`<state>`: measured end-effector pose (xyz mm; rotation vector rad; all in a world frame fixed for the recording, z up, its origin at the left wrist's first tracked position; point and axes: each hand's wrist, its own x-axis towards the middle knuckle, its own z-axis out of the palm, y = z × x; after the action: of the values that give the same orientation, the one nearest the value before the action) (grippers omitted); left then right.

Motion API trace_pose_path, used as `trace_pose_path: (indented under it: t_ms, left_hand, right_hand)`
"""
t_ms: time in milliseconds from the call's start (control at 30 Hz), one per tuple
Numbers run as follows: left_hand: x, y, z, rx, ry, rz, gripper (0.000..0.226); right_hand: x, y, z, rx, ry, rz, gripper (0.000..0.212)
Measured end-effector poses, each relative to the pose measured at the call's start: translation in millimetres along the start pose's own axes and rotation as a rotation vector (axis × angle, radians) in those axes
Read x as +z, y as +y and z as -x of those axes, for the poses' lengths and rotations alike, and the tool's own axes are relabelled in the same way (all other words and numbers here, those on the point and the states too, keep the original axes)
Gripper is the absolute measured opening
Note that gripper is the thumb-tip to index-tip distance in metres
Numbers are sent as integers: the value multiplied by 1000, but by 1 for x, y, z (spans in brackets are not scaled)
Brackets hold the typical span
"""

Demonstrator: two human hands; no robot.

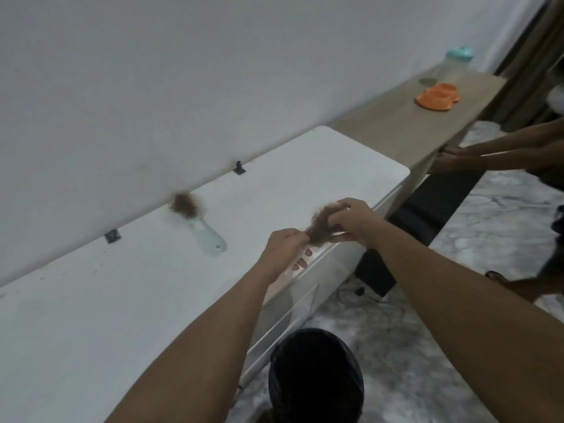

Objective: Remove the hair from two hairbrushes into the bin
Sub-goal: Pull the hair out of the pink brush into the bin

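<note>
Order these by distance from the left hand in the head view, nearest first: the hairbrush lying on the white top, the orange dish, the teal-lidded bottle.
From the left hand:
1. Hairbrush, to its left by the wall.
2. Orange dish, far right on the wooden shelf.
3. Teal-lidded bottle, just behind it.

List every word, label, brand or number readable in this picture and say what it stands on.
None can be read.
Hairbrush on the table: no visible marking.
Bottle with the teal cap: too blurred to tell whether it bears a label.
Orange dish: plain.
Bin: only a black liner.
</note>
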<state>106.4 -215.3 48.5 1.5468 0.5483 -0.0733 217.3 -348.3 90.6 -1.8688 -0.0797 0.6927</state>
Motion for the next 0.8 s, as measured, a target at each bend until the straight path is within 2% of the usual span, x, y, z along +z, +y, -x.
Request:
trace_pose_path:
  t_ms: [167, 367, 533, 633, 700, 800]
  left_hand:
    - [38, -8, -2, 11, -49, -80, 29]
    - [67, -18, -9, -3, -83, -194, 29]
    - [88, -38, -12, -71, -154, -185, 39]
    - [100, -57, -17, -93, -195, -167, 55]
    - [109, -76, -22, -124, -204, -178, 67]
    - [122, -104, -28, -156, -190, -224, 67]
  right_hand:
    - [-36, 28, 8, 88, 53, -37, 31]
    - [-53, 51, 28, 129, 76, -162, 25]
    - [-59, 82, 30, 180, 176, -370, 45]
    - [-58, 106, 26, 217, 265, -445, 48]
    - [-56, 128, 21, 247, 309, -427, 48]
    - [-52, 166, 15, 267, 328, -363, 36]
